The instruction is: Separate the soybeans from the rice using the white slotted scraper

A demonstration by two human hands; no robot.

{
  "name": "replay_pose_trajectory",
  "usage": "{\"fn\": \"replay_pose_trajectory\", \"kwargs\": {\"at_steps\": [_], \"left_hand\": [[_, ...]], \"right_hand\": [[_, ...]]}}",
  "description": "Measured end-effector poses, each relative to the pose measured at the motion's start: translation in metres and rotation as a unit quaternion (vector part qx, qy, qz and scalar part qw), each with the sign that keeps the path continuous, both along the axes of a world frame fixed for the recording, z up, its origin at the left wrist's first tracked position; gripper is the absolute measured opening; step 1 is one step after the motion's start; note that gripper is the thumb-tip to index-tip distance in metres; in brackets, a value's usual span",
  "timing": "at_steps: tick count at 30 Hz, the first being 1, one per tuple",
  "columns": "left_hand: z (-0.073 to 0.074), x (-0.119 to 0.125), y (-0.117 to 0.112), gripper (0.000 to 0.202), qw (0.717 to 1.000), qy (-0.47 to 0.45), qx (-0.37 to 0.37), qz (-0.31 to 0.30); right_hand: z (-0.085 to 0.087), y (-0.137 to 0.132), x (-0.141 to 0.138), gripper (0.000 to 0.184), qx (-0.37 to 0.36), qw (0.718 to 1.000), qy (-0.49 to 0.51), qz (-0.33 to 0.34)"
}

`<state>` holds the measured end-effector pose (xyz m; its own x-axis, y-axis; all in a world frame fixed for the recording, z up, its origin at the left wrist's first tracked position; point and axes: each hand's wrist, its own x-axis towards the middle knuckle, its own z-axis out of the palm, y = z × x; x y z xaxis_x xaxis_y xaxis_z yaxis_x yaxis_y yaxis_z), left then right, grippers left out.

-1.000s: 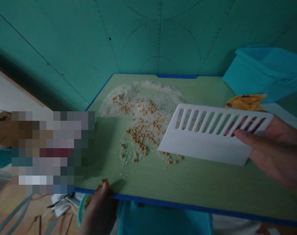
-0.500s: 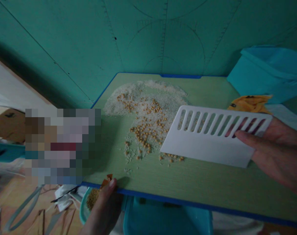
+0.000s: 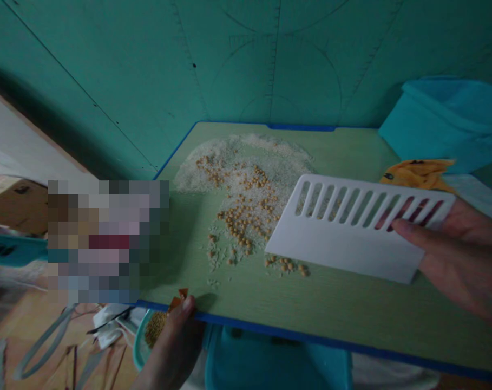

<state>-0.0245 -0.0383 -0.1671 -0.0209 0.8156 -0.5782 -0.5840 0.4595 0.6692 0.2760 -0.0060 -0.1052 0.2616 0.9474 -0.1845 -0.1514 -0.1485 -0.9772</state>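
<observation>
With the right hand (image 3: 459, 246), gripping a white slotted scraper (image 3: 339, 238) by its right end. With the left hand (image 3: 176, 330), reaching over the near edge of the bench (image 3: 351, 309) towards its left corner, beside a brown scrap (image 3: 183, 294); impossible to tell whether clenched. Held right of the bench's centre, well in from the far edge, with the left corner over or beside loose beans (image 3: 240, 230) and rice (image 3: 286, 173). Probably light, stiff, slightly slippery; best taken by the slotted band. Compared with one second earlier, hardly different in grip or pose, only seen slightly further right
</observation>
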Motion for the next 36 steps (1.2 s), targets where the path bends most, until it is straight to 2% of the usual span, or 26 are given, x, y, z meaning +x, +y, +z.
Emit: {"fn": "replay_pose_trajectory", "kwargs": {"at_steps": [5, 8, 14, 21, 27, 31, 36], "left_hand": [[0.000, -0.001, 0.000, 0.015, 1.000, 0.004, 0.005, 0.013], [0.000, 0.000, -0.001, 0.008, 1.000, -0.006, 0.000, 0.008], [-0.001, 0.000, -0.001, 0.010, 1.000, -0.016, 0.007, 0.024], [0.000, 0.000, -0.001, 0.010, 1.000, -0.007, 0.008, -0.003], [0.000, 0.000, -0.001, 0.012, 1.000, 0.010, 0.001, 0.026], [-0.002, -0.002, -0.001, 0.012, 1.000, -0.001, -0.005, -0.002], [-0.007, -0.006, 0.000, 0.013, 0.999, -0.029, 0.022, -0.012]], "right_hand": [[0.001, 0.000, -0.002, 0.025, -0.010, 1.000, -0.018, 0.004], [0.001, 0.000, -0.004, 0.029, -0.017, 1.000, -0.012, 0.012], [-0.002, -0.003, -0.005, 0.032, -0.042, 0.998, 0.002, 0.039], [-0.005, -0.008, -0.005, 0.035, -0.077, 0.996, 0.022, 0.048], [-0.005, -0.009, -0.006, 0.033, -0.089, 0.995, 0.018, 0.045], [-0.005, -0.011, -0.006, 0.030, -0.077, 0.995, 0.014, 0.065], [-0.009, -0.012, -0.007, 0.040, -0.099, 0.993, 0.013, 0.069]]}}
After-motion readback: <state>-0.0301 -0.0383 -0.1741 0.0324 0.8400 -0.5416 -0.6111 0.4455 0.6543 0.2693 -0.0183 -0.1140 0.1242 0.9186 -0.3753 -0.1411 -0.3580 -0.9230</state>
